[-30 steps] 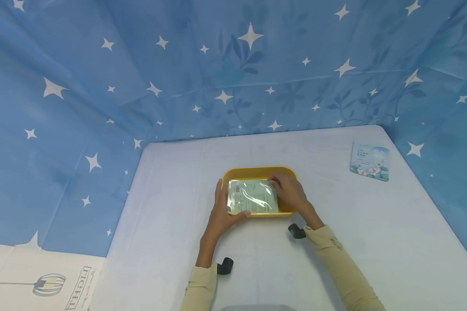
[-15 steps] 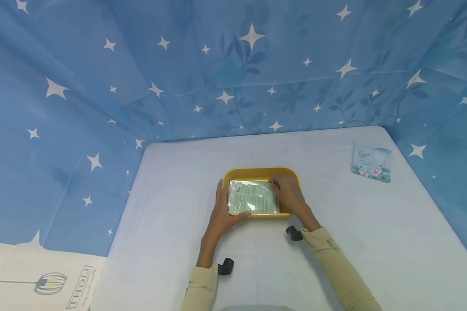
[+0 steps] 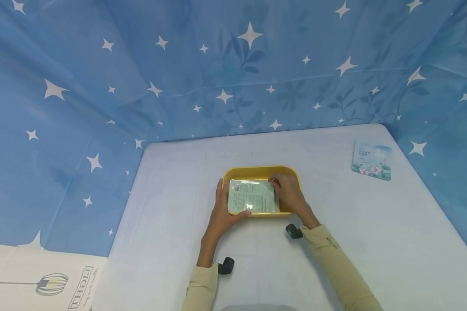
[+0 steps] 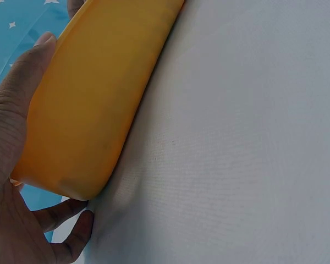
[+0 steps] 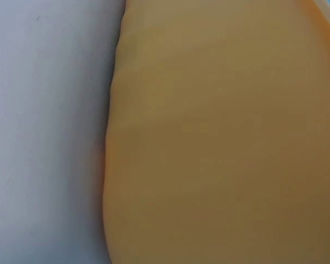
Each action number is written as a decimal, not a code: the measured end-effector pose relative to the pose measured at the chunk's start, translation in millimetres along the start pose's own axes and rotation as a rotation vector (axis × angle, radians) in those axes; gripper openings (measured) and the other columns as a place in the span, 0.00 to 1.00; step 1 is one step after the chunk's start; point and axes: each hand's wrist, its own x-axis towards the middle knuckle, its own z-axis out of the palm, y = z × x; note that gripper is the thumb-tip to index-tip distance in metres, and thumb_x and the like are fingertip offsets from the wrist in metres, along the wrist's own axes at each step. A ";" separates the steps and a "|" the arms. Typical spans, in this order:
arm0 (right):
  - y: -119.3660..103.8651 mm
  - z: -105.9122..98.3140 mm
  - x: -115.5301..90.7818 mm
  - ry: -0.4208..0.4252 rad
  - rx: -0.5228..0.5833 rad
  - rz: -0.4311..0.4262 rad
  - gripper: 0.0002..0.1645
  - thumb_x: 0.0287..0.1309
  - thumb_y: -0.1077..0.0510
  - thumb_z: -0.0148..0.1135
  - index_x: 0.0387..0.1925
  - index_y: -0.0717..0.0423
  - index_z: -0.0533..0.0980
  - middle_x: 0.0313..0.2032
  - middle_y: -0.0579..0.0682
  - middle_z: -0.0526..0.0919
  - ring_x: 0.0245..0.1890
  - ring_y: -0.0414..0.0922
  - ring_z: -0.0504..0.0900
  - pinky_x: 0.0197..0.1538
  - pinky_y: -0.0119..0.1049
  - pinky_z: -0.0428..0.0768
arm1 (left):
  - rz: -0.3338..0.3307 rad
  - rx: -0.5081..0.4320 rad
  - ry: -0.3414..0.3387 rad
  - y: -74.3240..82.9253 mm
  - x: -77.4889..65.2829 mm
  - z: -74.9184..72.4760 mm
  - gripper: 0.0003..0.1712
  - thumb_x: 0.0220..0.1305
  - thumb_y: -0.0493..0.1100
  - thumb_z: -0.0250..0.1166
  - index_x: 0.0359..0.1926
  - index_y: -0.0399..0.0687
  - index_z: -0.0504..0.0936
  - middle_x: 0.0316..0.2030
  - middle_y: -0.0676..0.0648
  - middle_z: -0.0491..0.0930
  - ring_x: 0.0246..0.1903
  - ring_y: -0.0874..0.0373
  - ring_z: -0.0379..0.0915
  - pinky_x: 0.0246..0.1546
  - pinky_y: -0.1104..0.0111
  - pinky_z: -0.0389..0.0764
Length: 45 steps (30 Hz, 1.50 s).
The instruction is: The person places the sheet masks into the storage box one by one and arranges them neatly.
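Observation:
A yellow plastic tray (image 3: 253, 173) stands on the white-covered table in the head view. Inside it lies a pale green, shiny flat sachet (image 3: 252, 197) with printed text and a barcode. My left hand (image 3: 220, 214) holds the tray's left end, thumb along the front rim and fingers at the side. In the left wrist view the left thumb (image 4: 23, 74) presses the outer wall of the tray (image 4: 93, 99). My right hand (image 3: 289, 191) reaches into the tray and pinches the sachet's upper right corner. Only the tray's outer wall (image 5: 225, 132) and the tablecloth show in the right wrist view.
A light blue sachet (image 3: 371, 160) with a pink flower print lies at the table's far right. Blue star-patterned curtains (image 3: 202, 77) hang behind and beside the white table (image 3: 171, 181). Cream fabric with a lamp drawing (image 3: 52, 284) is at lower left.
The glare on the green sachet has shifted and shrunk, as if its surface tilted slightly. Both hands keep their places, and the tray stays where it was.

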 end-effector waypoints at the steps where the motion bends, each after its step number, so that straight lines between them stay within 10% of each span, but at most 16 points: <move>1: -0.8 -0.2 -0.1 -0.002 -0.007 0.009 0.05 0.60 0.67 0.63 0.38 0.62 0.82 0.36 0.57 0.87 0.34 0.49 0.82 0.38 0.43 0.80 | 0.002 -0.001 0.001 0.1 0.2 0.1 0.70 0.44 0.67 0.76 0.78 0.56 0.42 0.78 0.54 0.30 0.76 0.50 0.41 0.64 0.47 0.67; 22: -3.3 2.6 -2.1 0.045 -0.154 -0.019 0.06 0.61 0.62 0.64 0.39 0.61 0.83 0.37 0.56 0.86 0.37 0.49 0.82 0.43 0.44 0.81 | -0.002 -0.009 0.007 1.5 -1.4 2.0 0.70 0.43 0.66 0.76 0.78 0.56 0.42 0.79 0.52 0.31 0.76 0.50 0.41 0.65 0.47 0.67; 45: -4.0 -8.7 -10.6 0.127 -0.063 -0.040 0.11 0.66 0.58 0.60 0.43 0.63 0.81 0.40 0.57 0.85 0.39 0.52 0.83 0.42 0.47 0.82 | -0.002 0.020 0.013 1.4 -1.0 0.0 0.71 0.43 0.68 0.75 0.78 0.59 0.41 0.79 0.53 0.32 0.76 0.49 0.44 0.63 0.47 0.68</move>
